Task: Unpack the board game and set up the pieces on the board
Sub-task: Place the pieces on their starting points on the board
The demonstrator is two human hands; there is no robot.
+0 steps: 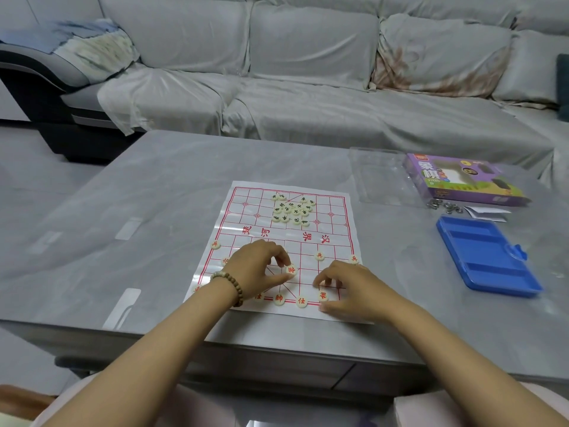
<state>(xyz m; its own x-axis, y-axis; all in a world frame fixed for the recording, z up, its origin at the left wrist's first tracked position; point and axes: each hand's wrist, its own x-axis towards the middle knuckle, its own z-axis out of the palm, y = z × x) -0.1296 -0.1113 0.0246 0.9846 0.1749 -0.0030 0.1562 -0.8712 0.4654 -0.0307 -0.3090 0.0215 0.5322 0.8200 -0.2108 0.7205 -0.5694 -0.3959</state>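
2 hands work the near half of the board [246,211]: the left hand [255,269] pinches a red piece [291,269] in curled fingers [278,254], likely steering it onto its point. The right hand [351,288] arches over a back-row piece [322,295], grip unclear; the dark-lettered pile [294,209] sits across the river, unsorted.

A long grey sofa [308,57] runs across the whole top of the frame, draped in a loose, wrinkled grey cover [172,97]. One back cushion [440,63] at the upper right shows brownish stains. At the upper left, a heap of folded cloths [89,47], blue and pale, sits on the sofa's dark armrest [37,75]. A dark cushion [563,84] peeks in at the right edge. The grey marbled surface [154,186] fills the middle, glossy, with two clear shiny patches [124,306] near its left side. Pale floor [18,143] shows at far left.
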